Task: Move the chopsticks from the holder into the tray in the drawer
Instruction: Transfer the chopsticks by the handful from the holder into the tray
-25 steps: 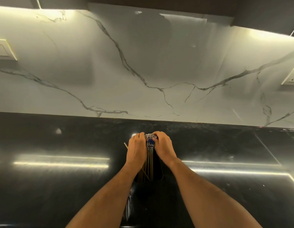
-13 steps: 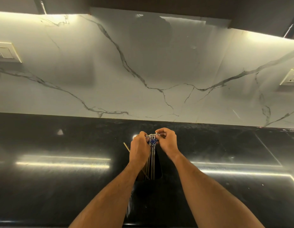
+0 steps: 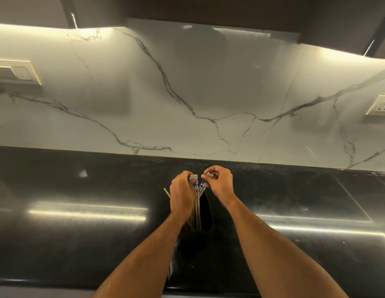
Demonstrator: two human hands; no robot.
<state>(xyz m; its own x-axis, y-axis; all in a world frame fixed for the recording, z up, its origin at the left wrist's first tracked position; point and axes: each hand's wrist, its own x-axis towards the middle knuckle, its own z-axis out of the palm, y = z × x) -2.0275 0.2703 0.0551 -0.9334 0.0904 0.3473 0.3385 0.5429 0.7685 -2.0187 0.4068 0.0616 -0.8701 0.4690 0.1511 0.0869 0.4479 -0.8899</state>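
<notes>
A dark holder stands on the black countertop in front of me, with several wooden chopsticks standing in it, their tops patterned blue and white. My left hand is closed around the tops of most of the bundle. My right hand pinches the patterned tops of a few chopsticks and holds them slightly to the right of the rest. One chopstick leans out to the left behind my left hand. The drawer and its tray are out of sight.
A white marble backsplash rises behind the counter, with a switch plate at left and a socket at right. Dark cabinets hang overhead. The counter's front edge runs along the bottom.
My hands, pressed together over the chopstick tops a second ago, have come apart. My right hand has drawn a few chopstick tops to the right and slightly up.
</notes>
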